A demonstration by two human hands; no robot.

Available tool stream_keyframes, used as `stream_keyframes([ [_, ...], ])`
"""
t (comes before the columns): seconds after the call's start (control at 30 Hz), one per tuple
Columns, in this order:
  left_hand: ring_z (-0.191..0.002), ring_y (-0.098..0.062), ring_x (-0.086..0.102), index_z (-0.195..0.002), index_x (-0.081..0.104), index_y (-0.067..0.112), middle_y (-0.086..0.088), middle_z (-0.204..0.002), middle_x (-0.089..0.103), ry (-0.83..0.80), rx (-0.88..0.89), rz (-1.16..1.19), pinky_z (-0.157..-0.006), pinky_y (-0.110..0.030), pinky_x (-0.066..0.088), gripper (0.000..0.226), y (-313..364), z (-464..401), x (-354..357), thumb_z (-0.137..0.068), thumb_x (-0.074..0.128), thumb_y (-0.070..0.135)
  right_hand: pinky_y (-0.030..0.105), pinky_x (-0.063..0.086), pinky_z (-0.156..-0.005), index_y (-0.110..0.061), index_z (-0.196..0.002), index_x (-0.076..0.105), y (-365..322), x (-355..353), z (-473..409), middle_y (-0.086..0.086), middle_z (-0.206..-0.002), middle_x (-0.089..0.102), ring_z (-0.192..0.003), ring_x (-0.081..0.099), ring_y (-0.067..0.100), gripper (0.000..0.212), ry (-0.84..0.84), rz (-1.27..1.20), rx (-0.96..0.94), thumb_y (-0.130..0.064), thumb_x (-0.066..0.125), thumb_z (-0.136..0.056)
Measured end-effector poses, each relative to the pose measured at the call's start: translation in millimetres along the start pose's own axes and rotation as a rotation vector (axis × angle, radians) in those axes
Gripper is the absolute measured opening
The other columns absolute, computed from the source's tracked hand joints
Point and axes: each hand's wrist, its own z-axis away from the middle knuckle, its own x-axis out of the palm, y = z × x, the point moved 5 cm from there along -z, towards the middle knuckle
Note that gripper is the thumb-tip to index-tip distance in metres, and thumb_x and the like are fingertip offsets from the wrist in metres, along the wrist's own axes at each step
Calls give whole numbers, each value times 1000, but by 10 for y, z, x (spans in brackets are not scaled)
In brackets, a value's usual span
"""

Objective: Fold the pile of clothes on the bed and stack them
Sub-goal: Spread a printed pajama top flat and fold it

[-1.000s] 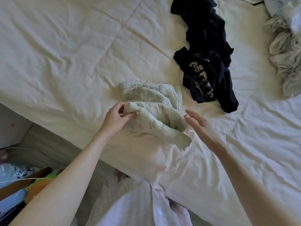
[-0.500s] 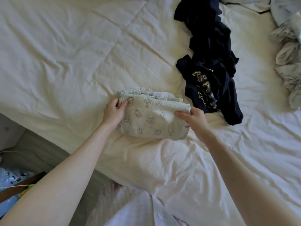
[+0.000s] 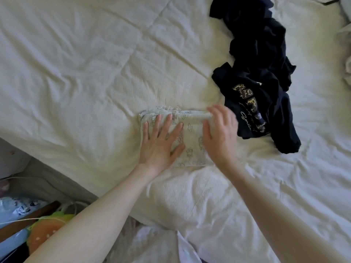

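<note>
On bed (image 3: 95,73), hands (image 3: 188,137) press garment (image 3: 191,147).

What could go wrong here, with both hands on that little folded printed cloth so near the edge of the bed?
The folded printed cloth lies on soft, rumpled bedding, so it may spring open once the flat left hand lifts. The right hand is blurred at the cloth's right end, beside the unfolded dark garment; that garment might get dragged along. The bundle also sits close to the bed's near edge and could slide off.
</note>
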Motion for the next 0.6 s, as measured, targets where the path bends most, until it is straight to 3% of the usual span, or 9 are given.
stream_keyframes([
  [0.07, -144, -27, -10, -146, 3, 35, -3, -159, 5, 21, -5, -11, -114, -56, -4, 65, 7, -37, 61, -89, 12, 66, 48, 27, -110, -9, -123, 58, -97, 132, 216, 17, -134, 51, -129, 41, 33, 36, -104, 95, -270, -26, 47, -94],
  [0.1, -145, -30, -2, -147, 10, 34, -4, -158, 11, 39, 3, -7, -114, -59, 1, 65, 14, -50, 84, -89, 17, 64, 52, 26, -111, -11, -128, 57, -31, 228, 286, 17, -139, 47, -133, 38, 35, 41, -195, 148, -309, -33, 48, -93],
  [0.2, -144, -32, 6, -147, 17, 34, -5, -157, 13, 95, 43, -3, -112, -62, 6, 64, -7, -96, 191, -89, 25, 60, 52, 20, -113, -20, -140, 43, 360, 491, 326, 19, -148, 32, -139, 27, 38, 59, -451, 257, -191, -53, 41, -91],
  [0.33, -144, -32, -5, -148, 5, 34, -3, -157, -4, 54, 16, -51, -110, -62, -6, 64, 0, -184, 358, -90, 17, 60, 46, 15, -113, -28, -144, 24, 582, 739, 317, 21, -151, 25, -139, 22, 40, 64, -541, 315, -160, -62, 23, -90],
  [0.43, -140, -30, -27, -144, -22, 36, -2, -151, -32, -22, -21, -115, -105, -60, -22, 66, -20, -255, 461, -88, -1, 62, 45, 10, -115, -31, -145, 13, 652, 845, 310, 18, -154, 17, -142, 15, 36, 64, -582, 362, -135, -64, 14, -90],
  [0.6, -125, -28, -49, -128, -46, 37, 0, -137, -53, -148, -44, -92, -95, -58, -35, 63, 13, -300, 409, -82, -12, 63, 43, -7, -116, -37, -140, -17, 644, 824, 274, 14, -157, -9, -144, -10, 32, 66, -699, 437, -114, -68, 1, -85],
])
